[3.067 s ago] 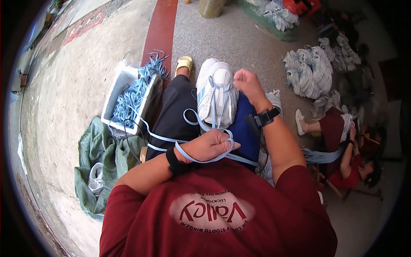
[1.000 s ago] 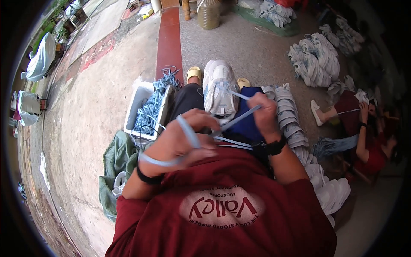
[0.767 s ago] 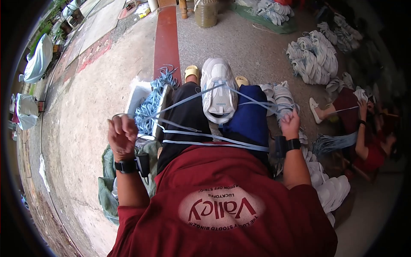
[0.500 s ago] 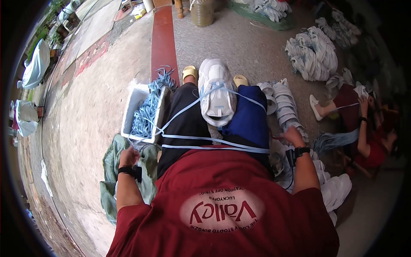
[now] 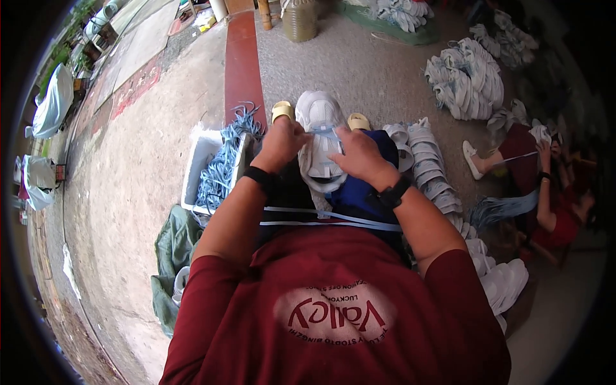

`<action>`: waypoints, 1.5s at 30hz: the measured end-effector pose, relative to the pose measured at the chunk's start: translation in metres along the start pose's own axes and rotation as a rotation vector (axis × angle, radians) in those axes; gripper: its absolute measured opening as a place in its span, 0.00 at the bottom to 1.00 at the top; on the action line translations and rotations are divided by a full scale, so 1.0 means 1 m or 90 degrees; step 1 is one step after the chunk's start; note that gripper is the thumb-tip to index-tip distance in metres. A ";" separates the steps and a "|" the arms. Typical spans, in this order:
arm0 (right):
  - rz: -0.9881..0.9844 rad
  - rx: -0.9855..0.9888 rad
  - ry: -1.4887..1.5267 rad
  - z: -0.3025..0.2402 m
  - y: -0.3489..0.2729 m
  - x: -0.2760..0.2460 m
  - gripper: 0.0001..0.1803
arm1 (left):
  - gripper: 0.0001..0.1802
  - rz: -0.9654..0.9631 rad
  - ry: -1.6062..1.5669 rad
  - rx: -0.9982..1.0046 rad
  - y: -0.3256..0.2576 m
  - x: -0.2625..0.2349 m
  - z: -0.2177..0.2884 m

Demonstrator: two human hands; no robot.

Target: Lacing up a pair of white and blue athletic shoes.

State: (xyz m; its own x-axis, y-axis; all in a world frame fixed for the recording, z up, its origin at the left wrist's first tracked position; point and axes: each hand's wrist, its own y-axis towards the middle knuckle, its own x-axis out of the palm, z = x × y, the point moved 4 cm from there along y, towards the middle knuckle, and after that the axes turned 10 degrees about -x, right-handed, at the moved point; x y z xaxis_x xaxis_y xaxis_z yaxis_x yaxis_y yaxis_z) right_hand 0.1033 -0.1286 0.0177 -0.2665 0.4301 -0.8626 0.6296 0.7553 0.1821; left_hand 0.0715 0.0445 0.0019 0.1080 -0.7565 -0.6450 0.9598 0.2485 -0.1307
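A white sneaker (image 5: 316, 109) rests between my knees, toe pointing away from me, with light-blue shoelace (image 5: 326, 132) across its upper. My left hand (image 5: 282, 144) is at the shoe's left side, fingers pinched around the lace. On the other side my right hand (image 5: 364, 154) has its fingertips on the lace, thumb stretched apart toward the tongue; motion blurs both sets of fingertips. More light-blue laces (image 5: 301, 223) lie across my lap. A white foam box (image 5: 191, 168) by my left leg holds a tangle of blue laces (image 5: 221, 168).
White shoes stand nested in a row (image 5: 430, 160) along my right leg. A green sack (image 5: 176, 237) lies at my left. Farther right are a pile of white shoes (image 5: 465, 80) and another person (image 5: 545, 186) holding a lace. A ribbed container (image 5: 299, 22) stands ahead.
Both hands have come inward from far out at my sides to the shoe. The laces that stretched from the shoe toward my sides are no longer spread out.
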 end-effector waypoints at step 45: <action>0.157 0.153 -0.062 0.218 -0.270 -0.180 0.14 | 0.02 0.192 -0.189 -0.165 -0.211 -0.152 -0.248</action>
State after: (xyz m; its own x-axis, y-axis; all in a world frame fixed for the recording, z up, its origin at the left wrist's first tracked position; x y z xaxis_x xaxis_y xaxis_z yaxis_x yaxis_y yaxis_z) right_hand 0.1398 -0.5177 0.0205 -0.0212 0.5272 -0.8495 0.8227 0.4921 0.2848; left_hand -0.2115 0.2569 -0.0594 0.4756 -0.7585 -0.4456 0.7831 0.5958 -0.1783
